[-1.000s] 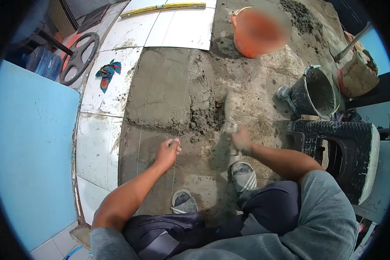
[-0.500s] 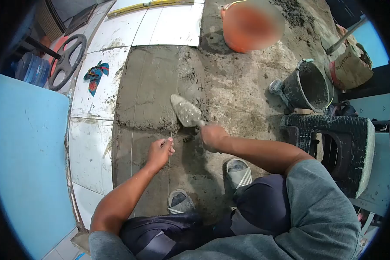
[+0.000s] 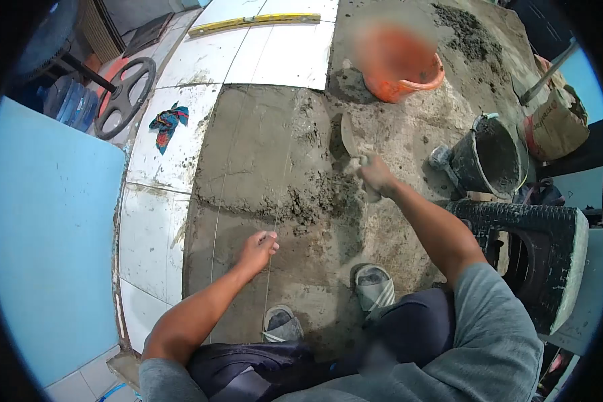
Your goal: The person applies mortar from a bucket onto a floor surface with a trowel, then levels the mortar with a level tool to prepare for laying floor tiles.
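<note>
My left hand [image 3: 259, 250] is closed, its fingertips pinched at a thin taut string [image 3: 269, 281] that runs lengthwise over the floor. My right hand [image 3: 377, 175] grips the handle of a trowel [image 3: 348, 136], with the blade pointing away from me and turned nearly edge-on. The trowel is at the right edge of a bed of wet mortar [image 3: 248, 147]. Crumbly mortar lumps [image 3: 308, 203] lie along the near edge of that bed, between my two hands. A second string [image 3: 214, 251] runs to the left of my left hand.
White tiles [image 3: 151, 231] border the mortar, with a yellow spirit level [image 3: 254, 24] and a patterned cloth [image 3: 169, 126] on them. An orange bucket [image 3: 398, 74], black bucket [image 3: 463, 157], dark stool [image 3: 559, 268] and paper sack [image 3: 549, 124] stand to the right.
My right hand has swung the trowel away and to the right, off the mortar's near edge, where lumps now show. My left hand keeps its closed pose by the string. The view has shifted slightly.
</note>
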`<state>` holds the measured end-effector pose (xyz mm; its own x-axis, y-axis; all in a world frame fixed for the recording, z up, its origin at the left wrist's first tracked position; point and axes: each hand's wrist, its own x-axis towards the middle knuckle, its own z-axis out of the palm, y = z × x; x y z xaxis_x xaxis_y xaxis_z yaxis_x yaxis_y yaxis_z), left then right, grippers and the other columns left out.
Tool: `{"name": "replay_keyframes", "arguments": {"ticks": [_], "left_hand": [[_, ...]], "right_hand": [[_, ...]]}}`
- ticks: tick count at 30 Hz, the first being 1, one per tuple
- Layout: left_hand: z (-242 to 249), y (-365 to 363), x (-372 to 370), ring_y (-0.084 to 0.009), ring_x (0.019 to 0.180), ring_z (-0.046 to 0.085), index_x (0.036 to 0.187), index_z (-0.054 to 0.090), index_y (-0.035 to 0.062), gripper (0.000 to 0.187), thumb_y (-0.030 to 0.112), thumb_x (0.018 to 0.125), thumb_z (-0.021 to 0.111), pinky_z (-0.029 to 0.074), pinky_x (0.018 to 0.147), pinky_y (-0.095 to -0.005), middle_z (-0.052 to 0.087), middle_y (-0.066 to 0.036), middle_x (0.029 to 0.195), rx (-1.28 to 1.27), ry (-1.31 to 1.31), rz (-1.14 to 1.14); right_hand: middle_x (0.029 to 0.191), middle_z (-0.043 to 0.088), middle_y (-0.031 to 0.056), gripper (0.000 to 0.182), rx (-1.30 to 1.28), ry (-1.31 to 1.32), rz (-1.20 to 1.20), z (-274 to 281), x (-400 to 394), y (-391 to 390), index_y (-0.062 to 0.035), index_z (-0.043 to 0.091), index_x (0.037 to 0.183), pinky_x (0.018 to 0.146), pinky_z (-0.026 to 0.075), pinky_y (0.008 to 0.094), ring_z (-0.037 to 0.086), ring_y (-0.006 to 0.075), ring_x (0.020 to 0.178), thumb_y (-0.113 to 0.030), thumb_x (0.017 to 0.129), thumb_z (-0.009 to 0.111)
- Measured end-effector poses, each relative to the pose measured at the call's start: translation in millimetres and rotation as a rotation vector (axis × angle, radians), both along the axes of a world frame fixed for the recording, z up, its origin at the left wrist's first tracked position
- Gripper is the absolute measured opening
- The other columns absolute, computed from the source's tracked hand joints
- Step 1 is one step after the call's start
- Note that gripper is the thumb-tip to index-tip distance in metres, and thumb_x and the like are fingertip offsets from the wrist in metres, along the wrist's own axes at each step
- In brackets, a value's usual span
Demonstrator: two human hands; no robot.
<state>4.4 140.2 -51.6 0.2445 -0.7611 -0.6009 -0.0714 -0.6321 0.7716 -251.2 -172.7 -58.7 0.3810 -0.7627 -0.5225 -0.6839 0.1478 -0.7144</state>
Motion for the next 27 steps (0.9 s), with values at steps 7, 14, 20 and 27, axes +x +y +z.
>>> {"name": "replay_keyframes", "arguments": {"ticks": [7,14,20,27], "left_hand": [[10.3,-6.0,7.0,-0.0139,0.078,0.065,0.108,0.067,-0.0009,0.047,0.045,0.103,0.058,0.045,0.069,-0.0285,0.07,-0.007,0.088,0.028,0.138,0.038],[13.0,-4.8,0.5,-0.0138,0.069,0.062,0.098,0.067,-0.0051,0.044,0.038,0.105,0.06,0.051,0.067,-0.03,0.068,-0.008,0.078,-0.038,0.094,0.051],[-1.0,-1.3,10.7,-0.0128,0.067,0.062,0.098,0.068,-0.0039,0.045,0.039,0.105,0.056,0.05,0.064,-0.0288,0.067,-0.007,0.075,-0.002,0.055,0.152],[-9.7,1.7,5.9,-0.0134,0.066,0.061,0.102,0.069,-0.0008,0.044,0.041,0.104,0.056,0.049,0.064,-0.0322,0.068,-0.005,0.077,0.047,-0.024,0.158]], "right_hand": [[0.101,0.072,0.0295,0.04,-0.187,0.319,0.404,-9.8,98.2,5.2,0.0104,0.068,0.107,0.08,0.06,0.0467,0.073,0.0421,0.094,-0.022,0.085,0.068],[0.105,0.073,0.0243,0.033,-0.355,0.372,0.585,0.7,75.1,67.1,0.0017,0.07,0.108,0.083,0.059,0.0492,0.072,0.0418,0.098,-0.019,0.098,0.047],[0.089,0.073,0.0199,0.034,-0.416,0.383,1.008,32.2,-5.8,125.3,-0.0038,0.063,0.117,0.073,0.058,0.0527,0.072,0.04,0.085,-0.026,0.094,0.052],[0.139,0.057,0.019,0.035,-0.437,0.365,1.32,17.8,-97.6,118.7,-0.0125,0.059,0.131,0.077,0.058,0.051,0.07,0.0388,0.097,-0.028,0.101,0.05]]}}
